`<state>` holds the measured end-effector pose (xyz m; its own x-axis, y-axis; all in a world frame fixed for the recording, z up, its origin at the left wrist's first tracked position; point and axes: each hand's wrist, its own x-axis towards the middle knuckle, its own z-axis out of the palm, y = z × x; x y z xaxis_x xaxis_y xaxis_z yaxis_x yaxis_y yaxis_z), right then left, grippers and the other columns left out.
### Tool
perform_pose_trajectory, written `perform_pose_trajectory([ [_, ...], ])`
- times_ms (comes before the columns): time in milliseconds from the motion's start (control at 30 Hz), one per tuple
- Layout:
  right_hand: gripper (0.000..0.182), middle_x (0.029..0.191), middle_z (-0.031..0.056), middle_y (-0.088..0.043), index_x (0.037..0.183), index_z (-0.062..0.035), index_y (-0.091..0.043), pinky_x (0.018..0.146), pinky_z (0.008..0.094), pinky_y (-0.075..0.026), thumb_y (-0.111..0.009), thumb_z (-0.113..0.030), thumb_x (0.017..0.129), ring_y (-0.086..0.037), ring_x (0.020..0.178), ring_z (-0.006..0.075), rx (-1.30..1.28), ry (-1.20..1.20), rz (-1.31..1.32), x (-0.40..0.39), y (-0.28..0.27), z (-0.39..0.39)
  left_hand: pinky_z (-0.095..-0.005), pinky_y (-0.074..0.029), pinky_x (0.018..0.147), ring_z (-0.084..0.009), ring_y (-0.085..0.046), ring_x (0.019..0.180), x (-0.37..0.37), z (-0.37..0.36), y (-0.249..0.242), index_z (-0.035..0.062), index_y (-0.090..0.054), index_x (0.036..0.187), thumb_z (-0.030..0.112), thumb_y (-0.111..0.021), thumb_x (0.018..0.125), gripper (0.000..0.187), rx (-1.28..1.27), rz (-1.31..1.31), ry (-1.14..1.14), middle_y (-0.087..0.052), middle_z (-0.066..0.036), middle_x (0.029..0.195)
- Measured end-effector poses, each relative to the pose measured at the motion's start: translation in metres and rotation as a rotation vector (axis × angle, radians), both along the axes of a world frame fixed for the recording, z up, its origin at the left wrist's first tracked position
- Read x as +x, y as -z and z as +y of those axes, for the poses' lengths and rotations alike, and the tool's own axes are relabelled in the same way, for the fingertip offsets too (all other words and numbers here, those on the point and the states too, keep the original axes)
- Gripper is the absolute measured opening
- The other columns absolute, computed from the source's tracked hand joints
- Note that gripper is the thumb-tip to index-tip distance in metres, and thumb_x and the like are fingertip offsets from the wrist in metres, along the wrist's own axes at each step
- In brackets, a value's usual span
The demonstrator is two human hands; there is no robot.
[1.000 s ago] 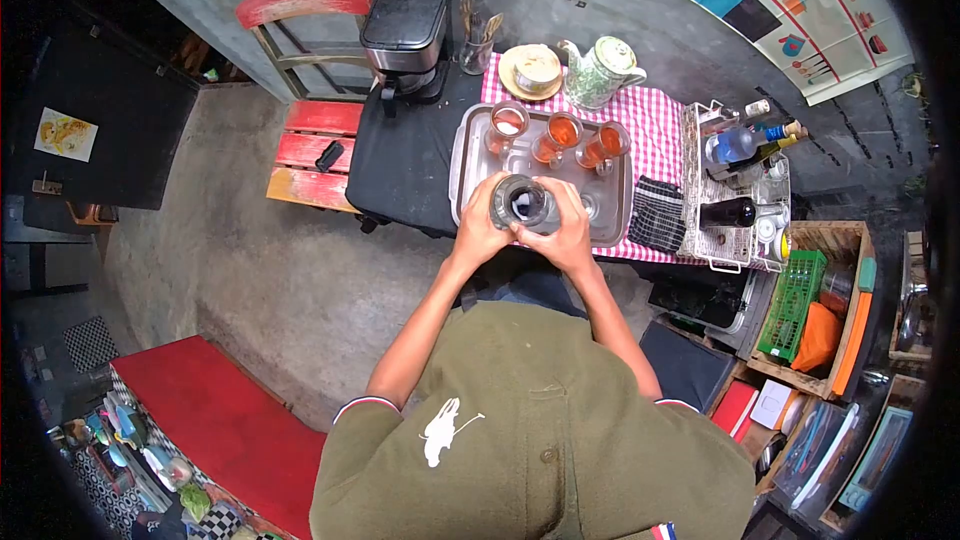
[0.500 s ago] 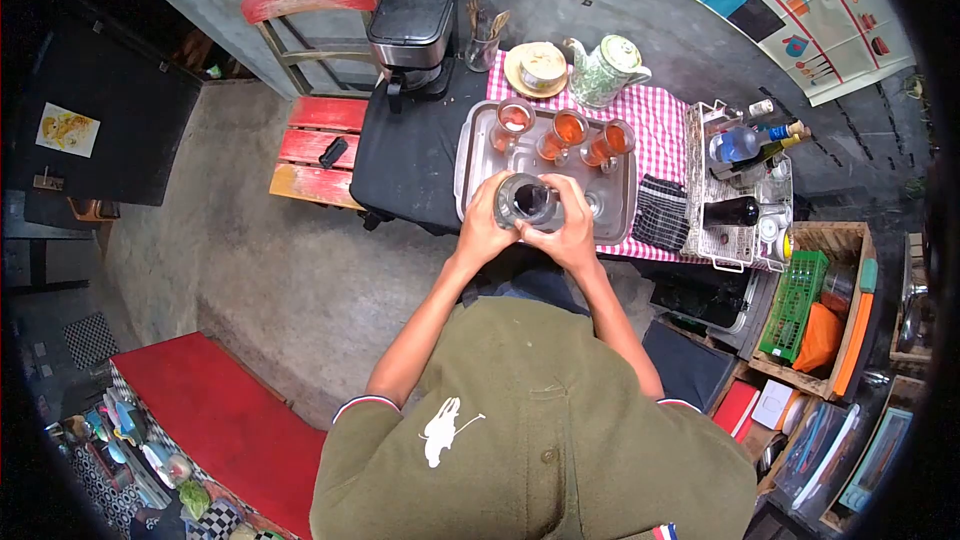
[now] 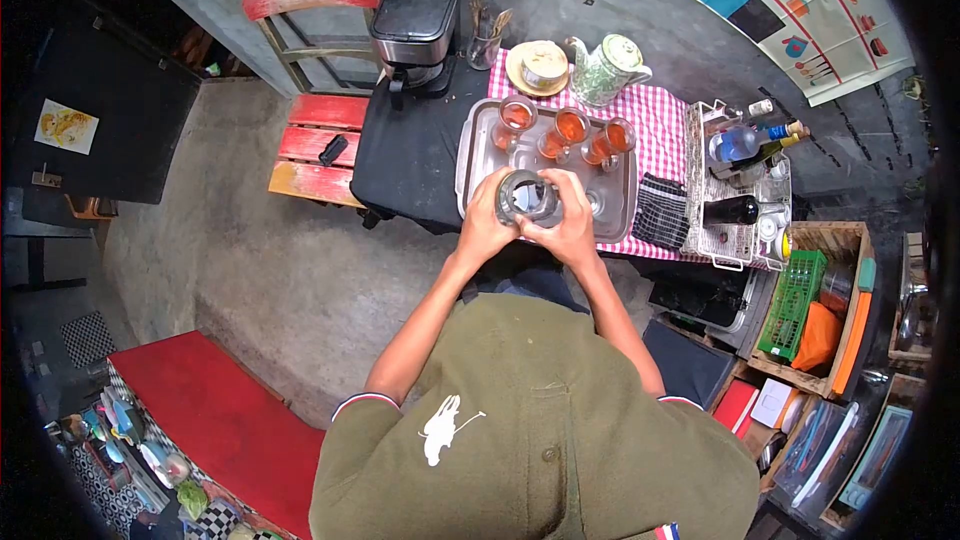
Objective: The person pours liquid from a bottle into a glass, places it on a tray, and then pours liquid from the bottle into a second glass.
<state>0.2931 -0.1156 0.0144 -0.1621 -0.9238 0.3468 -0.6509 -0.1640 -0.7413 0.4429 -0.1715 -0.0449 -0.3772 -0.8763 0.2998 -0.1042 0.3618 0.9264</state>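
A clear, round glass jar (image 3: 527,197) is held up between my two hands over the front of a metal tray (image 3: 464,160). My left hand (image 3: 488,223) wraps its left side, and my right hand (image 3: 568,225) wraps the right, thumbs meeting at the near side. Looking down through its mouth, I see a bright patch inside. Beyond it on the tray stand three glass mugs of reddish-orange drink: a left mug (image 3: 516,119), a middle mug (image 3: 569,127) and a right mug (image 3: 609,143). Another clear glass (image 3: 595,203) is partly hidden behind my right hand.
A coffee maker (image 3: 415,25) and a glass of wooden utensils (image 3: 484,45) are back left. Behind the tray stand a bowl on a plate (image 3: 543,66) and a green-patterned teapot (image 3: 609,70). Right are a dark folded cloth (image 3: 660,212) and a wire rack (image 3: 697,180) with bottles.
The jar has tilted slightly in my hands, and its inside, dark before, now shows a bright patch. Both hands keep their grip in nearly the same place.
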Motion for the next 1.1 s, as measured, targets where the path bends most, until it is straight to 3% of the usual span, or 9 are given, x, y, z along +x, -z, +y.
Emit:
perform_pose_trajectory([
  [233, 0.063, 0.112, 0.0168, -0.058, 0.119, -0.0007, -0.057, 0.091, 0.0427, -0.051, -0.082, -0.023, 0.065, -0.062, 0.104, 0.0338, 0.044, -0.003, -0.015, 0.001, 0.005, -0.002, -0.0415, -0.049, 0.101, -0.0352, -0.062, 0.117, 0.001, -0.002, 0.008, 0.0012, -0.051, 0.132, 0.006, -0.076, 0.067, 0.07, -0.002, -0.026, 0.002, -0.062, -0.02, 0.125],
  [1100, 0.063, 0.109, 0.0171, -0.059, 0.116, 0.0011, -0.059, 0.093, 0.0448, -0.048, -0.081, -0.023, 0.062, -0.059, 0.105, 0.0353, 0.047, -0.036, 0.006, -0.009, 0.005, -0.008, -0.0407, -0.049, 0.101, -0.0343, -0.063, 0.117, -0.007, -0.005, 0.011, -0.001, -0.051, 0.132, 0.01, -0.078, 0.068, 0.071, 0.011, -0.011, 0.032, -0.063, -0.021, 0.123],
])
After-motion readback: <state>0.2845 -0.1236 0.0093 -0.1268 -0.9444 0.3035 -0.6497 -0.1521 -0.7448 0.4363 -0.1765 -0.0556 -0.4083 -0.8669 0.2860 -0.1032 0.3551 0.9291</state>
